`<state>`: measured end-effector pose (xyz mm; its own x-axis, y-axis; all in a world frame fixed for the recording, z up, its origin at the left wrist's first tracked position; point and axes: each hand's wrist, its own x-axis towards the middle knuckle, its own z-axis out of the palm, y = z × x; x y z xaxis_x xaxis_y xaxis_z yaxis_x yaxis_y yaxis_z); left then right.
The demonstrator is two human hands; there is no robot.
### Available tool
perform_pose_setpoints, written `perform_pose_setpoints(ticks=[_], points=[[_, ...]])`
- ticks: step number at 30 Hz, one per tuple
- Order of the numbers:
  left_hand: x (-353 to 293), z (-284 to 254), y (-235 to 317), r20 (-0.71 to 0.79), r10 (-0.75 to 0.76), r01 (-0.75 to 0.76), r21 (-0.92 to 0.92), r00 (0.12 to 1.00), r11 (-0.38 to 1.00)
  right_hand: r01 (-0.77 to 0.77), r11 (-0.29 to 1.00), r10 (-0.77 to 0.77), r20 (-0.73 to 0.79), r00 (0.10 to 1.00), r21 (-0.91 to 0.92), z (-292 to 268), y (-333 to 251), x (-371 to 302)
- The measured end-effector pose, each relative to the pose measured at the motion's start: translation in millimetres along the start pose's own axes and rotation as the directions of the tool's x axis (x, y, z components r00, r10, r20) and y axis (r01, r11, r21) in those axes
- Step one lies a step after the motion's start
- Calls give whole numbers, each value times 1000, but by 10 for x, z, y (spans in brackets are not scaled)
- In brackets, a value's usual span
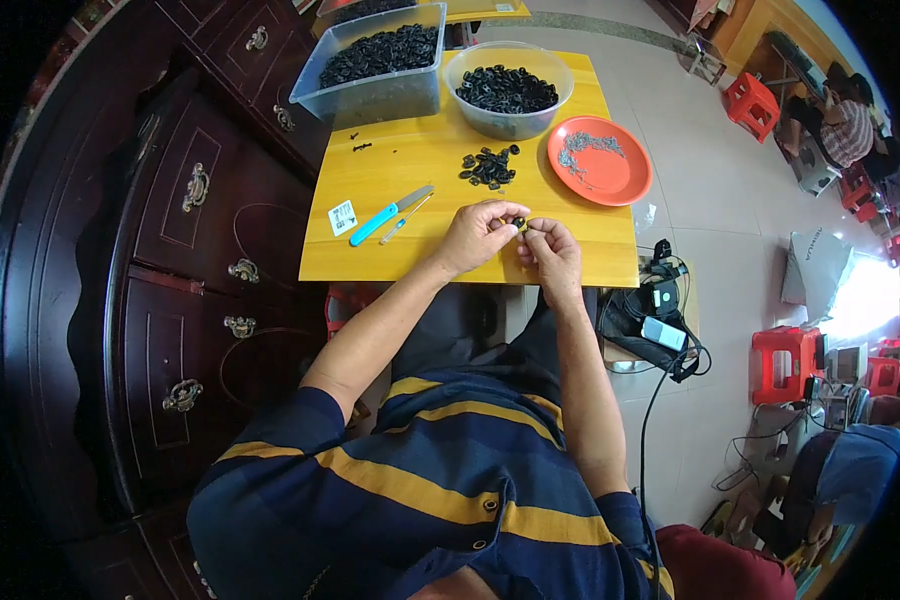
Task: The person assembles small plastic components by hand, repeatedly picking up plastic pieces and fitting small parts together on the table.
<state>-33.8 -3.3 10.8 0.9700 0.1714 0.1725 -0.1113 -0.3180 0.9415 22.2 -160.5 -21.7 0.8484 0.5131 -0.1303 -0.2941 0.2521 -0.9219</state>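
While left fingers (500, 211) pinch a black part (519, 222) | right fingers (541, 231) beside it, grip unclear | yellow table (370, 262)

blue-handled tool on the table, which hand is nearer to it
Left. The left hand is a little to the right of the blue-handled tool, holding a small black piece; the right hand is farther right, beyond the left one.

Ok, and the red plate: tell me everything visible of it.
The red plate is round and shallow with a raised rim, apparently plastic. It lies face up on the yellow table, overhanging the right edge, near the clear round tub. Small silvery pieces lie in it, mostly toward the far and left side. The right hand does not touch it.
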Motion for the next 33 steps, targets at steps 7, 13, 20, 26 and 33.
perform_pose_setpoints(ticks=[7, 13, 20, 26, 33], points=[[7, -41, 43, 20, 0, -1, 48, 1000, 999, 9, 1000, -10, 12, 1000, 6, -2, 6, 12], [17, -44, 121, 60, 49, -56, 120, 997, 991, -4, 1000, 4, 31, 999, 1, -5, -57, -18], [73, -101, 194, 161, 164, -195, 201, 973, 960, -94, 993, 87, 99, 991, 73, -63, -146, -41], [34, -42, 423, 181, 99, -141, 239, 979, 961, -146, 982, 138, 77, 987, 117, -64, -175, -110], [-47, 98, 538, 76, 323, -303, 592, 943, 747, -90, 958, 99, -20, 995, 271, 37, -158, -138]])
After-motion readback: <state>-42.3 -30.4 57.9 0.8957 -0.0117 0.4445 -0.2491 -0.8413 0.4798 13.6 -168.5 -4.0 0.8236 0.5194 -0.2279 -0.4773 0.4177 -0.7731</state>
